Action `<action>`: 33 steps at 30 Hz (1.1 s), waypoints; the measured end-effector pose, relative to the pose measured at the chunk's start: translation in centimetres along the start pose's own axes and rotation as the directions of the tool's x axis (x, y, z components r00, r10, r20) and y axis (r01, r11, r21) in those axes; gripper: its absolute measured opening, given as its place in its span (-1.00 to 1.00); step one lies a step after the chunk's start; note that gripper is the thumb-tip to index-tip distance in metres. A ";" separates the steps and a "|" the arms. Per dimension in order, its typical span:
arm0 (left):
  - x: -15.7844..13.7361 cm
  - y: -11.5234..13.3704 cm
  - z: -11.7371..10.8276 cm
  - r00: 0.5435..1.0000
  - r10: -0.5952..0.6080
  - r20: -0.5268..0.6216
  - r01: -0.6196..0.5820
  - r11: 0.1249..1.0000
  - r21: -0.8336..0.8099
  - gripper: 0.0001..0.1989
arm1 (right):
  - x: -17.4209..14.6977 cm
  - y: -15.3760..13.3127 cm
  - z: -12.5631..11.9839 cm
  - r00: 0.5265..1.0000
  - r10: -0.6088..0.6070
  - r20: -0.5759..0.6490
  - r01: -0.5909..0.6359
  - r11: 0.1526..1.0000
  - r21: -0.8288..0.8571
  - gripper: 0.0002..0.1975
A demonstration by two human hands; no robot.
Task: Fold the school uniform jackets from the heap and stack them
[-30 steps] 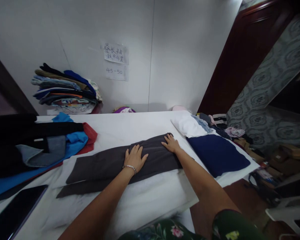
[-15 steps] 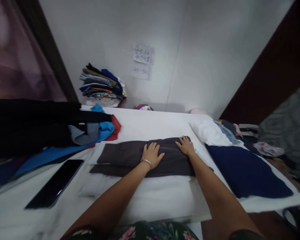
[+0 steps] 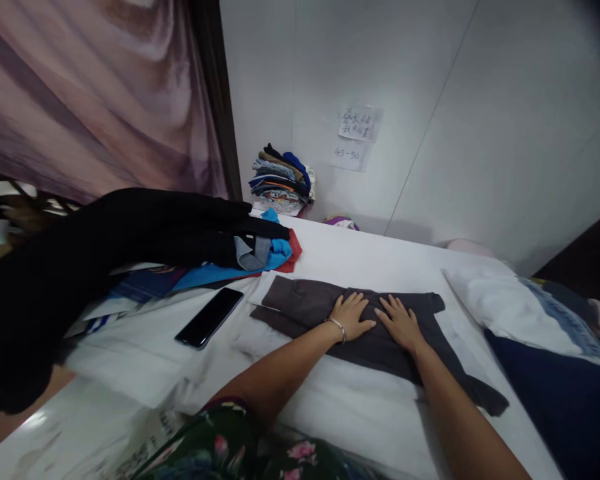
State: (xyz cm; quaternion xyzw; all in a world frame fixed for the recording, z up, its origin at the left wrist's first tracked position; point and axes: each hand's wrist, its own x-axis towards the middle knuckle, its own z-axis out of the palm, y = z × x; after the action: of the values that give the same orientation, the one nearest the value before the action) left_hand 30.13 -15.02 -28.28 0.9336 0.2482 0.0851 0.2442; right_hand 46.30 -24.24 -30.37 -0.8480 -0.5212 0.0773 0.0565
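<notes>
Dark grey trousers (image 3: 305, 303) lie lengthwise across a white cloth layer (image 3: 360, 393), with the two legs slightly offset at the left. My left hand (image 3: 349, 316) rests palm down near the middle of the trousers, fingers spread, a bracelet on its wrist. Just right of it, my right hand (image 3: 399, 323) also presses flat on the grey cloth with its fingers apart. One lower part of the garment sticks out to the right, beyond my right forearm. Neither hand grips anything.
A black phone (image 3: 209, 318) lies left of the trousers. Black garments (image 3: 180, 220) are heaped at the left over blue and red ones. A folded clothes stack (image 3: 281, 175) stands by the wall. White clothing (image 3: 510, 310) and a navy garment (image 3: 550, 387) lie at the right.
My view has swung to the left. My right hand has slid in from the trousers' far end, closer to my left hand. More of the garment's right end now shows.
</notes>
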 end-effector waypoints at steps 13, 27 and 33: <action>-12.4 -13.2 -11.1 0.622 -0.699 -0.352 0.736 0.676 -0.041 -0.33 | 0.1 0.6 0.4 0.999 -0.038 -0.033 0.037 0.999 -0.035 -0.45; -11.3 -16.2 -12.2 0.601 -0.787 -0.140 0.724 0.610 -0.320 -0.36 | -1.3 -6.6 -1.1 0.961 -0.268 -0.071 0.271 0.962 0.036 -0.39; -11.0 -15.1 -12.4 0.680 -0.728 -0.091 0.624 0.639 -0.450 -0.43 | -1.7 -7.0 -0.3 0.961 -0.270 -0.050 0.271 0.963 0.008 -0.39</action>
State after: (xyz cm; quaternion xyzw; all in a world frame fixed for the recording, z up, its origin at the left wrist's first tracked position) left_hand 10.73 -3.99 -25.46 0.6832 0.5903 0.1570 0.4001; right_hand 39.52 -22.61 -28.73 -0.7700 -0.6302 0.0519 0.0853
